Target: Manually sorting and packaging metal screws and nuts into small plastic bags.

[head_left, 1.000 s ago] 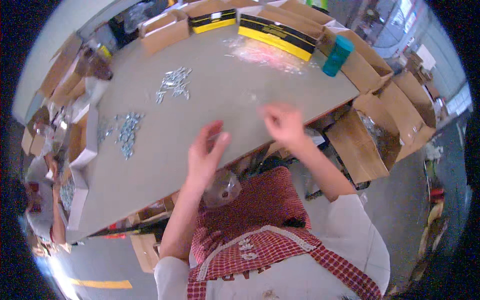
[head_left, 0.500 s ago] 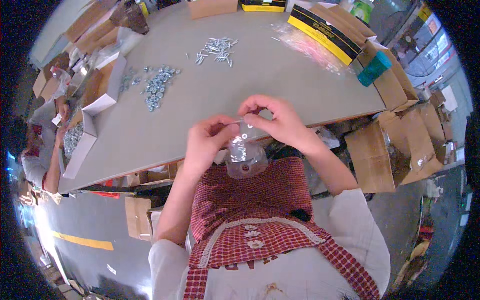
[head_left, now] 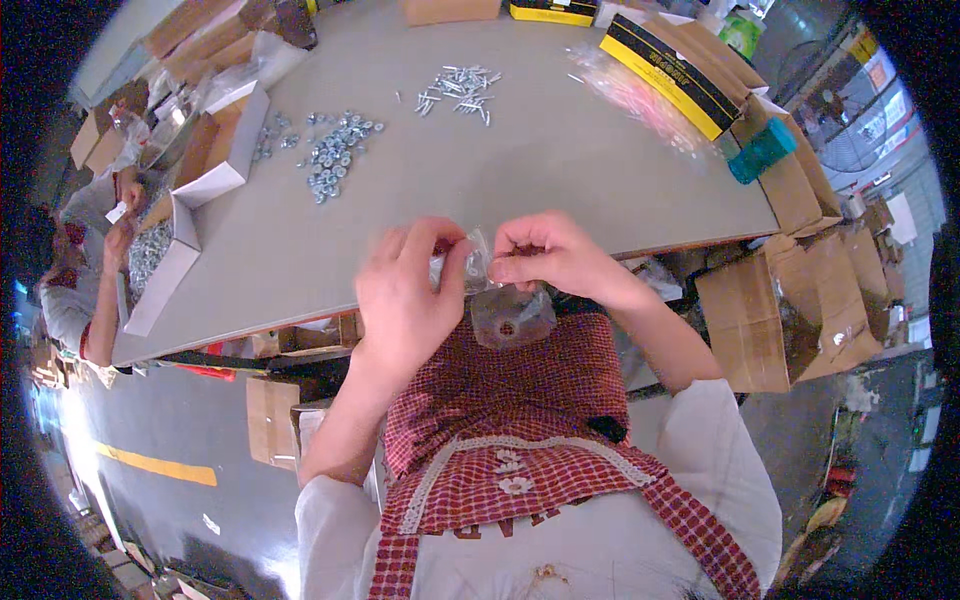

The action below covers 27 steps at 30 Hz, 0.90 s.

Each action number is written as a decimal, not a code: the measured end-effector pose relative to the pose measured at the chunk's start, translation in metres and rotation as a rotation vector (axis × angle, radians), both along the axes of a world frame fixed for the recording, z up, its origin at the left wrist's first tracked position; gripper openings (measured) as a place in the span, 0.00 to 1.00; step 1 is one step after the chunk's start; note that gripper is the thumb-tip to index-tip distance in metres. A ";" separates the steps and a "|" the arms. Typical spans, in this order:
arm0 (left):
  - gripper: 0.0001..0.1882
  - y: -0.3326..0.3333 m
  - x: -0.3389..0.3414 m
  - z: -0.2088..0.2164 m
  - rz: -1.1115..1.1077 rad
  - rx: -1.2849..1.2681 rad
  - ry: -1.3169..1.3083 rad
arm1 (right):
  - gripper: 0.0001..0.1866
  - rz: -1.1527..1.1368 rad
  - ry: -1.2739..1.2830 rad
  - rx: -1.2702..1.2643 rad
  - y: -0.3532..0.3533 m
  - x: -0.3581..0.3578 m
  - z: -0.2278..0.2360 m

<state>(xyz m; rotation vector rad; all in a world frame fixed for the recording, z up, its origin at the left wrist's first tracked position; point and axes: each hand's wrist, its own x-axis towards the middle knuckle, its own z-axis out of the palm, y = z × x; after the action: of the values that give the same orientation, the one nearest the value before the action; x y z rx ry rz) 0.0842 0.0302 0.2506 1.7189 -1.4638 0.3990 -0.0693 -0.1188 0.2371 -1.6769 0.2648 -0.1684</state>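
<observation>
You're gripping one bag (head_left: 478, 258) between left hand (head_left: 412, 285), curling round it, and right hand (head_left: 545, 255), pinching its right side, near table's front edge. Hands are partly hiding bag; contents unclear. One container (head_left: 513, 318) is showing below table (head_left: 255, 255). Two piles, round bits (head_left: 340, 152) and long bits (head_left: 460, 88), are lying across table; pieces overlapping, uncountable.

Grey table (head_left: 540, 150), dark glossy floor (head_left: 140, 510) with yellow stripe (head_left: 155, 464) and bright glare (head_left: 76, 418) at left.
</observation>
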 end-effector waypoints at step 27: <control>0.06 -0.003 -0.024 -0.029 -0.438 0.107 1.209 | 0.08 -0.280 -0.102 0.261 0.025 -0.004 -0.013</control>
<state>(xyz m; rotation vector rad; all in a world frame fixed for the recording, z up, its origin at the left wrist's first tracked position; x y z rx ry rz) 0.0604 0.0274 0.2212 1.2178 -0.8619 -0.8410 -0.0735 -0.0937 0.2244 -1.3633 0.4255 -0.4102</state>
